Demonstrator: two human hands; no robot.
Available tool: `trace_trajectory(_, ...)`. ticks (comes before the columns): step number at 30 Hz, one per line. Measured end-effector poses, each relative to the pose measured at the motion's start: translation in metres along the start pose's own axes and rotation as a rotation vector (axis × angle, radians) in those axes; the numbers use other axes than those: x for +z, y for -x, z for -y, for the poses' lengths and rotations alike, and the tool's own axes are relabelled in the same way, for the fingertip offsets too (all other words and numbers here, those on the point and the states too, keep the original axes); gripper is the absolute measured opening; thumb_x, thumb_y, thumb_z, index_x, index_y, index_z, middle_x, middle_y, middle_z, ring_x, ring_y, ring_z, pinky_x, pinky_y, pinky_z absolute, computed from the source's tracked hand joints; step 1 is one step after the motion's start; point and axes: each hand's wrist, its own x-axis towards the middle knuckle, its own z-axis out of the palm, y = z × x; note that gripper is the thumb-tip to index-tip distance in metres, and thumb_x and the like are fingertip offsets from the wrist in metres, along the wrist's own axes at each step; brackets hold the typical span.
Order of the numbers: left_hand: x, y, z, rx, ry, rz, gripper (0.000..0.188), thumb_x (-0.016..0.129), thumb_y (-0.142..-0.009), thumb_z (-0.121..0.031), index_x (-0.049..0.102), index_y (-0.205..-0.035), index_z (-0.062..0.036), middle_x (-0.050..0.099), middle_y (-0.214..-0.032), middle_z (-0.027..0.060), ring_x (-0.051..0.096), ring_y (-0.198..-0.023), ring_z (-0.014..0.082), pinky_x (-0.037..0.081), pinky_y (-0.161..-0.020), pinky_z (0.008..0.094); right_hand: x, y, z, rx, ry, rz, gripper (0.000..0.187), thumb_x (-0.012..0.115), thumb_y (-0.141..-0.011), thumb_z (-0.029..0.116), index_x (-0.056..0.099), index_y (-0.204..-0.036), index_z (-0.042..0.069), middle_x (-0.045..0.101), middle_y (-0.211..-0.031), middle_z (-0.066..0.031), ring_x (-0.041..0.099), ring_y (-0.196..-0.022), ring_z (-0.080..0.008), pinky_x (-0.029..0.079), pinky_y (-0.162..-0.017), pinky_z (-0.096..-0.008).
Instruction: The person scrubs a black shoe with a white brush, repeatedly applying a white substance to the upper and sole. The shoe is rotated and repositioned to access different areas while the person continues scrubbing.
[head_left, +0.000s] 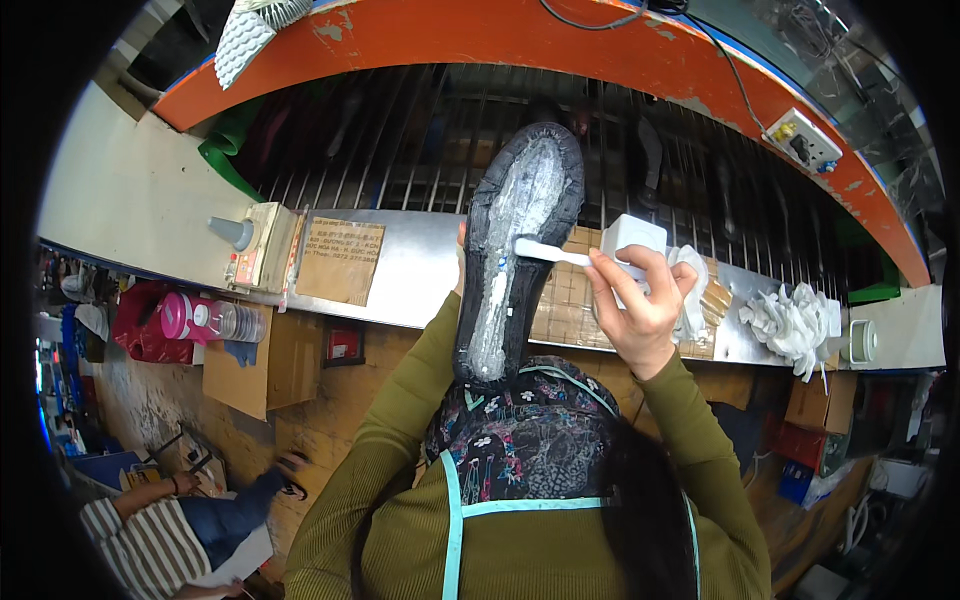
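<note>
A black shoe upper [470, 290] is held up with its underside facing me; a whitish, wet-looking coat runs down the middle of that underside. My left hand [461, 236] grips it from behind on the left side, mostly hidden by it, with only a bit of finger showing. Between the fingertips of my right hand [640, 305] is a white toothbrush-like brush [560, 254], its head touching the right edge of the coated strip near the middle. Behind my right hand stands a white square container [636, 233], partly covered.
Cardboard sheets [340, 262] lie on the metal ledge [420, 290]. Crumpled white cloths [790, 325] sit at the right. Beyond is a rack of metal rollers [400, 150] under an orange beam [430, 40]. At lower left, another person in a striped shirt [150, 535] is nearby.
</note>
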Motion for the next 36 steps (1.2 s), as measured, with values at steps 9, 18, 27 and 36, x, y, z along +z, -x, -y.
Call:
trace_trajectory(9, 0.039, 0.010, -0.019, 0.001, -0.194, -0.113, 0.100, 0.062, -0.071, -0.074, 0.041, -0.139, -0.0042, 0.052, -0.131, 0.0185, 0.057, -0.115, 0.0273, 0.050, -0.097, 0.0395, 0.042, -0.048, -0.021, -0.003, 0.022, 0.014, 0.015, 0.076, -0.074, 0.022, 0.072, -0.089, 0.018, 0.057, -0.087, 0.0021, 0.053, -0.069, -0.0118, 0.025, -0.072, -0.0350)
trace_trajectory(18, -0.019, -0.007, -0.024, 0.025, -0.003, -0.140, 0.094, 0.050, -0.077, -0.077, 0.042, -0.139, -0.0065, 0.053, -0.129, 0.0197, 0.059, -0.111, 0.0312, 0.052, -0.093, 0.0427, 0.004, 0.021, 0.019, 0.001, -0.365, 0.330, 0.022, 0.077, -0.072, 0.024, 0.074, -0.093, 0.018, 0.058, -0.090, 0.0002, 0.047, -0.070, -0.0117, 0.024, -0.070, -0.0332)
trace_trajectory(27, -0.018, -0.021, -0.007, -0.007, 0.005, -0.126, 0.084, 0.046, -0.084, -0.067, 0.040, -0.139, -0.0044, 0.052, -0.129, 0.0207, 0.058, -0.112, 0.0313, 0.050, -0.095, 0.0438, 0.048, -0.031, -0.055, 0.151, 0.134, -0.003, 0.009, 0.074, -0.076, 0.022, 0.071, -0.084, 0.017, 0.056, -0.091, 0.0007, 0.053, -0.067, -0.0139, 0.026, -0.071, -0.0360)
trace_trajectory(36, -0.057, 0.026, -0.014, 0.087, -0.130, -0.131, 0.073, 0.043, -0.092, -0.058, 0.037, -0.140, -0.0023, 0.052, -0.129, 0.0216, 0.057, -0.112, 0.0315, 0.048, -0.097, 0.0450, -0.017, 0.138, -0.039, 0.801, -0.035, 0.355, 0.009, 0.074, -0.077, 0.019, 0.073, -0.083, 0.012, 0.058, -0.089, -0.0025, 0.056, -0.066, -0.0163, 0.032, -0.076, -0.0375)
